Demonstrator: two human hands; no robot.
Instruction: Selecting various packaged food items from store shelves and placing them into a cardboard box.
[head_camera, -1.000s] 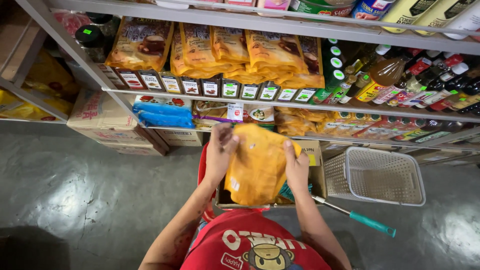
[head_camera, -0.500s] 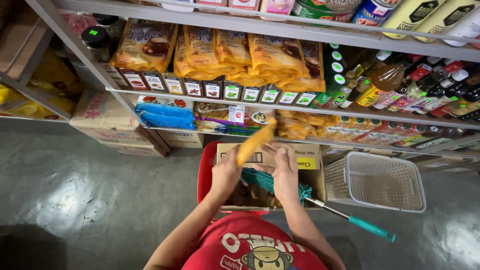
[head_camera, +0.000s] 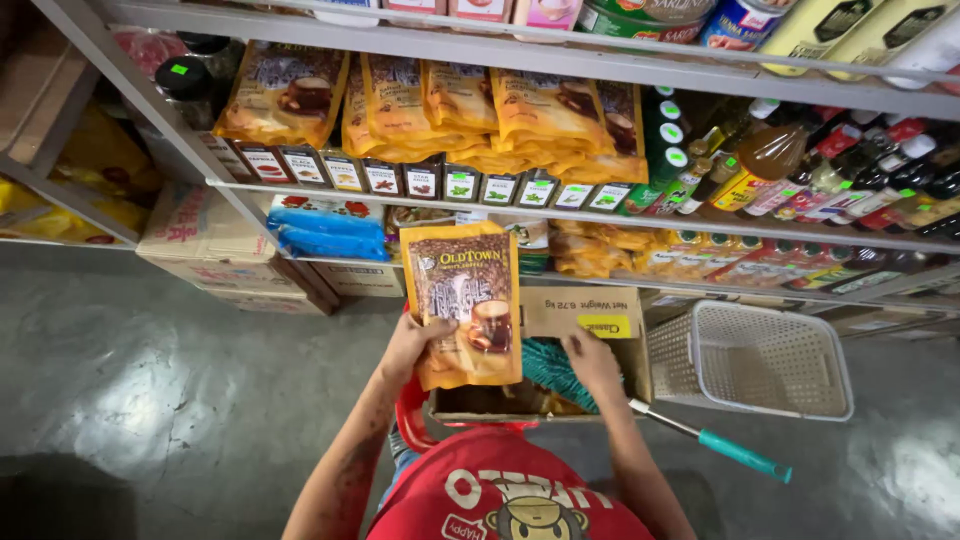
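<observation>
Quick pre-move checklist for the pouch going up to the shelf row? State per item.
1. Grip on pouch: left hand holds the orange pouch at its lower left edge. Ok.
2. Second hand free: right hand is down in the cardboard box, off the pouch. Ok.
3. Pouch orientation: upright, printed front facing the camera. Ok.
4. Matching stock: same orange pouches on the shelf row above. Ok.
5. Free slot in that row: pouches overlap tightly. Cannot tell.
6. Floor obstacles: white basket and teal-handled tool lie to the right. Not ok if stepping that way.
</observation>
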